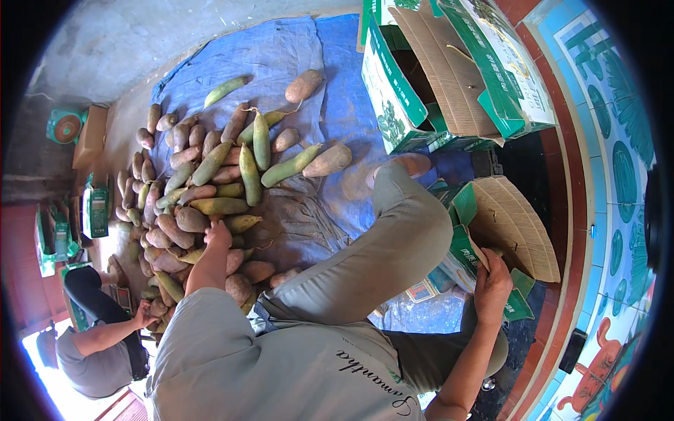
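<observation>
A large heap of thick root vegetables lies to my left, some long and green like the green radish (261,140), others pinkish-brown like the brown root (191,219). My left hand (217,233) reaches down into the heap, touching the roots beside that brown one; its fingertips are mostly hidden, so its grip is unclear. At my right, a green and white cardboard box (460,256) stands with its flaps spread. My right hand (493,286) is closed on its near edge, fingers over the rim. Little of the box's inside shows.
A blue tarp (281,52) lies under the heap. Larger green cartons (460,77) stand beyond my bent knee. A tiled wall (597,210) runs along the right. At the lower left, another person (105,351) sits beside the heap, a hand at its edge, with more boxes (95,210) behind.
</observation>
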Tool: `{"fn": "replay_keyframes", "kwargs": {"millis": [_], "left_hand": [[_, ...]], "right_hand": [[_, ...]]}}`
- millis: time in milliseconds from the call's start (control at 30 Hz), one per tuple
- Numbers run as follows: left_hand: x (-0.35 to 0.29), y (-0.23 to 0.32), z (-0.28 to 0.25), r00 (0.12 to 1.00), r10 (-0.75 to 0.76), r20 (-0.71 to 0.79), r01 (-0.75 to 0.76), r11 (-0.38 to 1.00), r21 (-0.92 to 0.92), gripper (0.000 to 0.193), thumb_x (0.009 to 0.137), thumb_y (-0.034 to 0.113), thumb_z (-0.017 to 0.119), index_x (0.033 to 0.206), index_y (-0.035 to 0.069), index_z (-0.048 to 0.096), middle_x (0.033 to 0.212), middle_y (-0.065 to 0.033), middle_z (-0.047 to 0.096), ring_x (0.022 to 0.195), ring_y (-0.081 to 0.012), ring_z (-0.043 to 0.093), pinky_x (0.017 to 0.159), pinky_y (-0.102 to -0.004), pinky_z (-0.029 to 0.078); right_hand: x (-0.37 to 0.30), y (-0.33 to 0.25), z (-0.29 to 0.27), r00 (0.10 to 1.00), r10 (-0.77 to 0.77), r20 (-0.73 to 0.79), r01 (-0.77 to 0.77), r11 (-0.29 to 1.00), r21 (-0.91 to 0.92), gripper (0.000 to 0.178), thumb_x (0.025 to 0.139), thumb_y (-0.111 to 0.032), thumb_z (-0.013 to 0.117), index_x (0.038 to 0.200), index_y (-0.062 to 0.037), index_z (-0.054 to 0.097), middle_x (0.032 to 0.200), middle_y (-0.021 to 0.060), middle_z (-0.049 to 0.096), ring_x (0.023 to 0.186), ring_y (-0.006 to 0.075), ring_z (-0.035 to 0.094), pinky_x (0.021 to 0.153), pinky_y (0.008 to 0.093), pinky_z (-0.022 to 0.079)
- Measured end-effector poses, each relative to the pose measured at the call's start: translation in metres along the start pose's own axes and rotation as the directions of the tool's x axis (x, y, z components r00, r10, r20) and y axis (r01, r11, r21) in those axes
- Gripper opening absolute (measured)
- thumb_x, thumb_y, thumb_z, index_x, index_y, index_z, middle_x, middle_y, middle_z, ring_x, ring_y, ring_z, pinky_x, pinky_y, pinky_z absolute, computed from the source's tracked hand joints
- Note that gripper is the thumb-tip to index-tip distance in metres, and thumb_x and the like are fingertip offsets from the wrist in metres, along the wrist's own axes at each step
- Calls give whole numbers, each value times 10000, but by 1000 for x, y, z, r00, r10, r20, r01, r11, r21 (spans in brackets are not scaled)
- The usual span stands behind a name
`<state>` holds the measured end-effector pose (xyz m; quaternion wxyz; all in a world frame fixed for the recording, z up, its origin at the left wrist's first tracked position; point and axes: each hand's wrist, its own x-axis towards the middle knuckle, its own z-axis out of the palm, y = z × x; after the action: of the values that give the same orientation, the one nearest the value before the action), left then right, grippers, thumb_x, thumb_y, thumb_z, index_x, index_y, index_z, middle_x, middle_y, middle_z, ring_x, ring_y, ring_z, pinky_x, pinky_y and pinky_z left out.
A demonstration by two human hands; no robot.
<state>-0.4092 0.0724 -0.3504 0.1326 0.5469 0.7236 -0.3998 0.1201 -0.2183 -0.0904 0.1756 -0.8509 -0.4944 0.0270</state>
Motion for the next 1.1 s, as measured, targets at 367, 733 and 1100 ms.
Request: {"fn": "replay_keyframes", "kwargs": {"millis": [367,733,1100], "left_hand": [[-24,-23,17,996,-89,-31,80,975,-209,987,756,270,760,1512,169,132,1335,-197,483,1161,-335,575,936,-406,521],[-33,27,-3,973,224,56,-181,892,-413,695,737,399,727,1275,38,475,1119,-188,654,975,-314,669,841,-405,540],[-130,121,-124,833,469,-294,-448,260,-855,619,804,363,737,1258,-2,528,1002,-112,655,744,-193,659,560,-304,509]], "right_hand": [[3,2,1,1000,9,-6,-9,1000,28,322,764,28,639,1078,-44,629,934,187,650,838,378,630,751,435,501],[-1,1,0,999,-35,-35,36,999,41,311,750,15,658,1052,-51,626,907,160,650,827,365,627,733,437,500],[-18,-5,-9,996,-92,-14,92,994,60,291,733,11,649,1012,-57,608,866,155,641,810,347,626,714,449,501]]}}
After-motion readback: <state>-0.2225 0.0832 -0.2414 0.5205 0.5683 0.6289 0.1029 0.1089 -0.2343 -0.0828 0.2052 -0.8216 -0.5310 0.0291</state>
